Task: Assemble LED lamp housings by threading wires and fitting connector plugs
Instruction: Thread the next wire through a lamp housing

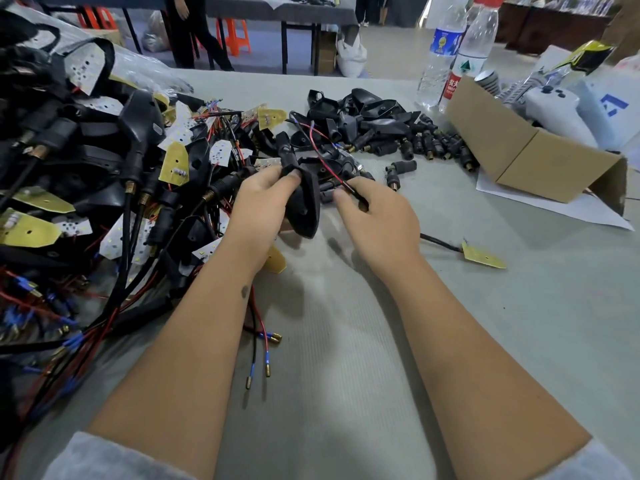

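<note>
Now left hand point(259, 199) grips black teardrop plastic lamp housing point(306, 206) above grey counter point(346, 341); right hand point(375, 216) pinches thin red-and-black wire pair point(323, 161). Judgement: keep housing steady, feed wire straight through its neck, no kinks.

The left hand point(258, 199) grips a black lamp housing point(304, 202) while the right hand point(375, 216) pinches its wires point(323, 161).

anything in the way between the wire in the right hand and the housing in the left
Nothing visible does. The right hand pinches the red and black wires, which run straight up toward the top of the black housing that the left hand grips. Only open air lies between the hands.
</note>
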Demonstrator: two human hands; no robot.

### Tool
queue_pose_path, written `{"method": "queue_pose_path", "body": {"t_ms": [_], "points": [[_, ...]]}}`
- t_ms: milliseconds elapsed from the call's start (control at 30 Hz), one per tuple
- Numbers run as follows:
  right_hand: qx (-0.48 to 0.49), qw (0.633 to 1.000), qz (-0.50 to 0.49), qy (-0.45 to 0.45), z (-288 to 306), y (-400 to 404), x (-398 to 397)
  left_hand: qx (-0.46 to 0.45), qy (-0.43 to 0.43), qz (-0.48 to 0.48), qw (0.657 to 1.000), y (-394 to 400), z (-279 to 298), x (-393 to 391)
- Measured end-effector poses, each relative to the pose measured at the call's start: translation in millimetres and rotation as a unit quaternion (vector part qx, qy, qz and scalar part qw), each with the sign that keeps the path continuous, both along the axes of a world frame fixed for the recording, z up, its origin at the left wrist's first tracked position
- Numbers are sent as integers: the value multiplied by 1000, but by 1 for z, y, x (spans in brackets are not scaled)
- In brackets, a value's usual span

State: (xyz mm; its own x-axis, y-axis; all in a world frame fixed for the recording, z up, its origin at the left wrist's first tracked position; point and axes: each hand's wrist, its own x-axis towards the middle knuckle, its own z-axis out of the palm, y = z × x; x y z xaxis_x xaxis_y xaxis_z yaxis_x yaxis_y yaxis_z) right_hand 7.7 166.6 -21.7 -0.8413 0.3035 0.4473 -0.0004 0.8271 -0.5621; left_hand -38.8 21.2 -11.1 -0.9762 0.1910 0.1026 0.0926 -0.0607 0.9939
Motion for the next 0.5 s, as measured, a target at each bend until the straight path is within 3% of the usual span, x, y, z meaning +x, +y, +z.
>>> {"method": "queue_pose_path", "body": {"t_ms": [100, 233, 367, 500], "points": [[32, 997, 58, 25, 4, 0, 4, 55, 1, -16, 998, -7, 1, -3], [94, 994, 54, -20, 1, 7, 2, 128, 0, -10, 992, -12, 1, -8], [108, 991, 62, -47, 1, 7, 0, 129, 1, -26, 991, -9, -5, -10], [-9, 990, 144, 0, 2, -8, -1, 115, 2, -72, 991, -1, -6, -6]]}}
